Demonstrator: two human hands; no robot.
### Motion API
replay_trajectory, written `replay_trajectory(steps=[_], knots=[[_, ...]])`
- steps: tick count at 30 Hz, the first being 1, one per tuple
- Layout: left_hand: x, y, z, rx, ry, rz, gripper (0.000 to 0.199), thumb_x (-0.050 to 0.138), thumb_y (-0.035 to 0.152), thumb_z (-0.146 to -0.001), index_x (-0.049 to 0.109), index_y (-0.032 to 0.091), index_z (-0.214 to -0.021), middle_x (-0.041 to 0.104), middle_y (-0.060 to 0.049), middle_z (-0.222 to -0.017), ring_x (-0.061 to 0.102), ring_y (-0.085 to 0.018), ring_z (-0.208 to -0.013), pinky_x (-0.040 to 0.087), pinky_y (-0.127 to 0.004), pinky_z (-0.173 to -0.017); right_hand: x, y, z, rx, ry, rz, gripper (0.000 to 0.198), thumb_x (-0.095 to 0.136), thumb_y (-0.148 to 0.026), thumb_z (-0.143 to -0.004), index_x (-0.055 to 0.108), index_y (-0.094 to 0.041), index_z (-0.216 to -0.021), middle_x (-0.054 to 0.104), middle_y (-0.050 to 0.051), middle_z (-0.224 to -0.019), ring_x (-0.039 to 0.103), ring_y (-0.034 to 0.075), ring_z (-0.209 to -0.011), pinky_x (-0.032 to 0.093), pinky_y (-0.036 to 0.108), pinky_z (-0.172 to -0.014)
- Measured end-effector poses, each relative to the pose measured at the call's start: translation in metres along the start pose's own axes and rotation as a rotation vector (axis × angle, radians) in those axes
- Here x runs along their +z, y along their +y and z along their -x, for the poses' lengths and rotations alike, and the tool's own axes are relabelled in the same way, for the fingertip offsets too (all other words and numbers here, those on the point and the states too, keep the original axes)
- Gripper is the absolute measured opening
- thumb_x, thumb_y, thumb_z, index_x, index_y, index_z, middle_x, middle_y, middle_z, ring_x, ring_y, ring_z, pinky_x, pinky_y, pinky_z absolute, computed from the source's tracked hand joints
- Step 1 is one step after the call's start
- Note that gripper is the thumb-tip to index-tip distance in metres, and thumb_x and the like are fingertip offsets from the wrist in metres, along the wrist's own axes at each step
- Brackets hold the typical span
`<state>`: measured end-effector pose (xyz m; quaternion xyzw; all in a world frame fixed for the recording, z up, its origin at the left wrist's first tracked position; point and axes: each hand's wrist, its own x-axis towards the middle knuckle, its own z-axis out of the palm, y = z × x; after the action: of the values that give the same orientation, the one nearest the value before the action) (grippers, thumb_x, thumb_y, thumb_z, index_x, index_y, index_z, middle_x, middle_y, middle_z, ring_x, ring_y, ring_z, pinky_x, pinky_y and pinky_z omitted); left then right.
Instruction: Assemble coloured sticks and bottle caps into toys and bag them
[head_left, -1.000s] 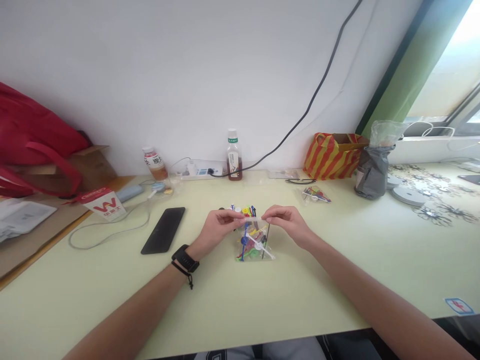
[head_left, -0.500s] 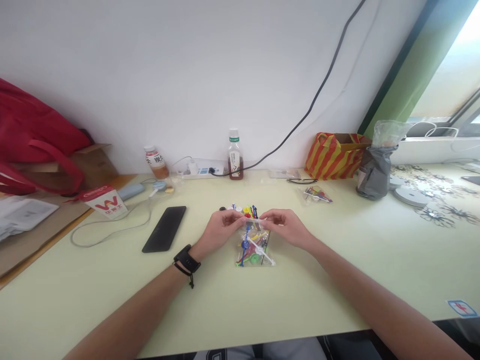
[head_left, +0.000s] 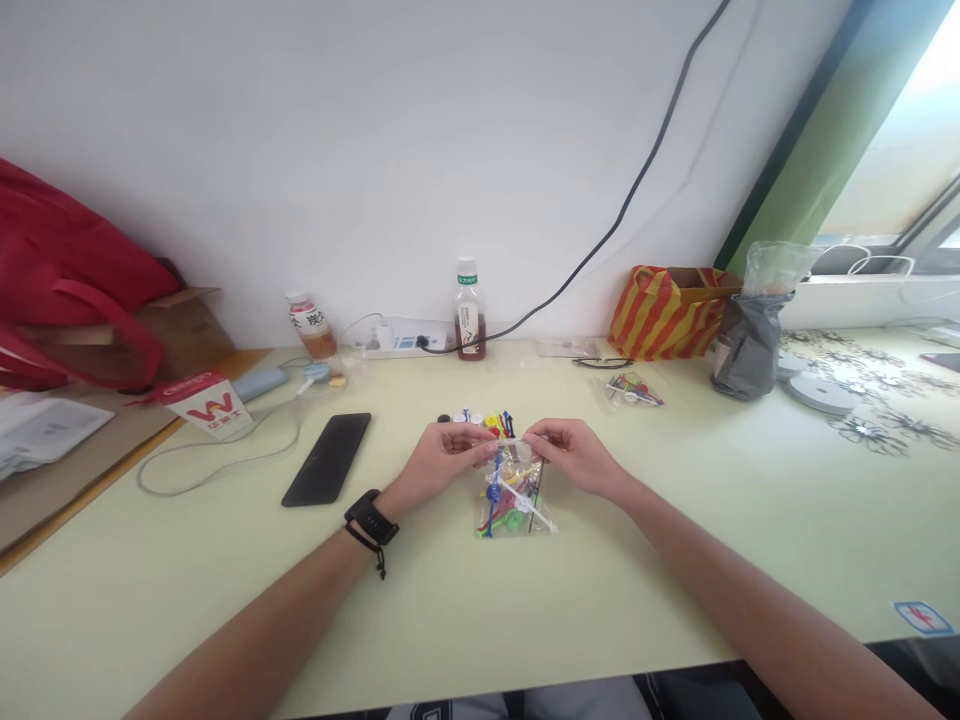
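Pinches 1 clear bag of coloured plastic pieces by its top edge in left hand and right hand. Includes loose pieces behind, on table.

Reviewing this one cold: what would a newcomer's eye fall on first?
Probably the clear plastic bag of colourful plastic pieces near the centre, its top edge held between the left hand and right hand. Next, perhaps, the large red bag at the far left and the red-and-yellow striped bag at the back right.
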<state>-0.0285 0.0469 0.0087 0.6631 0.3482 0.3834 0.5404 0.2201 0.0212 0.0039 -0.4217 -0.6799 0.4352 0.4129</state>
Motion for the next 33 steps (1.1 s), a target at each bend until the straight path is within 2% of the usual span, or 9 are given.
replay_trajectory(steps=[6,13,17,19,21,23,28,33], knots=[[0.0,-0.005,0.0,0.039,0.009,-0.021,0.027,0.083,0.037,-0.084,0.08,0.013,-0.096,0.078,-0.008,-0.085,0.07,-0.016,-0.074,0.059,-0.026,-0.071,0.0,-0.001,0.001,0.039,-0.035,-0.113,0.03,0.079,-0.045,-0.082,0.079,-0.017,-0.094,0.074,0.005,-0.082,0.064,0.019,-0.075,0.052,0.032,-0.072],[-0.002,-0.006,0.002,0.197,0.059,-0.169,0.019,0.079,0.033,-0.088,0.083,0.017,-0.098,0.08,-0.01,-0.095,0.074,-0.022,-0.09,0.058,-0.03,-0.082,0.0,-0.004,0.001,-0.003,0.058,-0.2,0.018,0.075,-0.033,-0.082,0.084,-0.022,-0.093,0.074,0.005,-0.083,0.066,0.019,-0.082,0.052,0.033,-0.077],[-0.002,-0.005,0.003,0.221,0.061,-0.184,0.018,0.08,0.033,-0.086,0.084,0.018,-0.096,0.08,-0.01,-0.093,0.074,-0.023,-0.089,0.058,-0.03,-0.078,-0.001,-0.005,0.002,-0.041,0.045,-0.191,0.016,0.072,-0.034,-0.084,0.084,-0.022,-0.085,0.071,0.005,-0.083,0.065,0.02,-0.084,0.052,0.033,-0.077],[-0.001,-0.004,0.003,0.211,0.068,-0.178,0.019,0.082,0.034,-0.084,0.084,0.018,-0.094,0.08,-0.01,-0.092,0.074,-0.023,-0.087,0.058,-0.03,-0.076,-0.001,-0.007,0.003,-0.036,0.027,-0.206,0.02,0.073,-0.036,-0.085,0.082,-0.023,-0.096,0.071,0.005,-0.086,0.066,0.02,-0.087,0.052,0.034,-0.08],[0.0,-0.003,0.003,0.213,0.077,-0.181,0.019,0.083,0.034,-0.084,0.084,0.017,-0.094,0.08,-0.01,-0.092,0.074,-0.023,-0.086,0.059,-0.031,-0.077,-0.001,-0.008,0.004,-0.016,0.036,-0.239,0.033,0.074,-0.039,-0.087,0.076,-0.024,-0.116,0.069,0.002,-0.084,0.065,0.02,-0.086,0.052,0.034,-0.082],[0.002,0.0,0.003,0.22,0.067,-0.194,0.02,0.082,0.034,-0.084,0.083,0.017,-0.096,0.08,-0.01,-0.095,0.074,-0.023,-0.089,0.059,-0.032,-0.081,-0.001,-0.008,0.003,0.014,0.029,-0.244,0.043,0.074,-0.043,-0.088,0.07,-0.024,-0.125,0.068,0.0,-0.082,0.064,0.018,-0.081,0.052,0.034,-0.08],[0.009,0.001,0.006,0.195,0.038,-0.212,0.027,0.078,0.035,-0.088,0.081,0.018,-0.108,0.079,-0.011,-0.109,0.072,-0.024,-0.101,0.057,-0.034,-0.09,-0.001,-0.005,0.002,0.044,-0.109,-0.085,0.034,0.075,-0.051,-0.087,0.075,-0.017,-0.092,0.072,0.005,-0.087,0.063,0.019,-0.08,0.05,0.032,-0.076],[0.014,-0.008,0.005,0.045,-0.062,-0.115,0.031,0.075,0.042,-0.09,0.081,0.015,-0.104,0.079,-0.011,-0.099,0.073,-0.022,-0.087,0.058,-0.03,-0.077,0.005,-0.006,0.004,-0.044,-0.106,0.056,0.034,0.066,-0.05,-0.093,0.074,-0.017,-0.093,0.073,0.005,-0.09,0.062,0.019,-0.081,0.051,0.032,-0.077]])
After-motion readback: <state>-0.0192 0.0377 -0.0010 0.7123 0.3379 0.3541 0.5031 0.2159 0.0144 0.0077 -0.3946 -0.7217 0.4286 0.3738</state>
